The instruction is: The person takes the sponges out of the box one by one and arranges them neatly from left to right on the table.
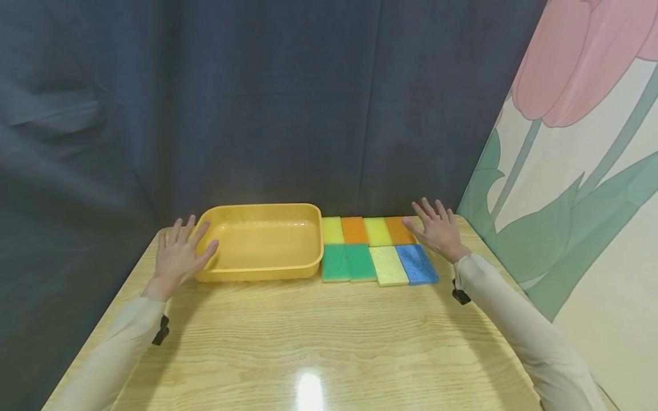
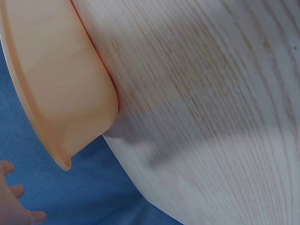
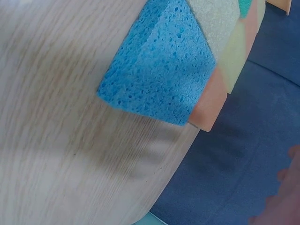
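In the head view a yellow plastic tray (image 1: pixel 262 245) sits at the back of the table, left of several flat sponges in two rows. The back row alternates yellow (image 1: pixel 333 231) and orange sponges (image 1: pixel 354 230). The front row has two green sponges (image 1: pixel 335 264), a pale yellow sponge (image 1: pixel 389 265) and a blue sponge (image 1: pixel 417 265). My left hand (image 1: pixel 177 257), fingers spread, hovers by the tray's left end and holds nothing. Fingers likewise spread, my right hand (image 1: pixel 439 231) hovers empty beside the rightmost orange sponge (image 1: pixel 398 231).
The wooden table (image 1: pixel 308 325) reaches back to a dark blue curtain (image 1: pixel 288 103). At the right stands a wall (image 1: pixel 612 274) painted with tulips. Each sleeve carries a small black device (image 1: pixel 461 292) at the wrist.
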The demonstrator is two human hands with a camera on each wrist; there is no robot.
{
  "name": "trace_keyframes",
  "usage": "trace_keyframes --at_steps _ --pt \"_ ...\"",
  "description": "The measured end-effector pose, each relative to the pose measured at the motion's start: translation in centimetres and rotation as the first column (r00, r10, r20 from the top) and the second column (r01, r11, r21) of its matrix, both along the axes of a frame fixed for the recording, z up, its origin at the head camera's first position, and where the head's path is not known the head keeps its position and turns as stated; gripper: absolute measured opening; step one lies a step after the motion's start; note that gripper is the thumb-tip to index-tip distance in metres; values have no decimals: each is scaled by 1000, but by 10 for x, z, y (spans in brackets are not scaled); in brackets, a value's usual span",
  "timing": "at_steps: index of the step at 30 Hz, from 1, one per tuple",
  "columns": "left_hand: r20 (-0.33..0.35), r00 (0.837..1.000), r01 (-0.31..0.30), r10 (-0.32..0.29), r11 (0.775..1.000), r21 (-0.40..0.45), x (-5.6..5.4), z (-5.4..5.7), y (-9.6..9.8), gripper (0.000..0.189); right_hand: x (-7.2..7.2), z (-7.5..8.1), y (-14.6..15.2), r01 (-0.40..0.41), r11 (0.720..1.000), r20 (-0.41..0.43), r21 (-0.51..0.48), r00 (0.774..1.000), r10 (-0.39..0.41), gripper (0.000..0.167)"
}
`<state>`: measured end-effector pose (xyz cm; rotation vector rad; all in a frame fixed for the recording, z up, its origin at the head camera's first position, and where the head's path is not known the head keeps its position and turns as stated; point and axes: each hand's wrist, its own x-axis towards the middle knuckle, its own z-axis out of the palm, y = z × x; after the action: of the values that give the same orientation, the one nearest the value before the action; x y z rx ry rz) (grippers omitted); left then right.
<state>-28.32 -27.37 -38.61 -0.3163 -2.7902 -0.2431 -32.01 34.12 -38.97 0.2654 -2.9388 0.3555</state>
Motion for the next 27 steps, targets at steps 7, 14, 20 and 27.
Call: trace_keyframes --at_steps 7,14,20,27 --pt "37 999 -13 13 1000 14 -1 -3 2 74 3 -3 1 3 1000 16 -16 1000 -3 76" --pt "50 999 -18 17 1000 21 -1 -3 2 74 3 -3 0 19 1000 17 3 1000 -19 78" --pt "65 998 -15 14 1000 20 -2 -1 2 74 1 -6 2 19 1000 17 9 1000 -19 80" --pt "70 997 -16 15 1000 13 -1 0 4 74 4 -3 4 24 1000 27 19 999 -24 80"
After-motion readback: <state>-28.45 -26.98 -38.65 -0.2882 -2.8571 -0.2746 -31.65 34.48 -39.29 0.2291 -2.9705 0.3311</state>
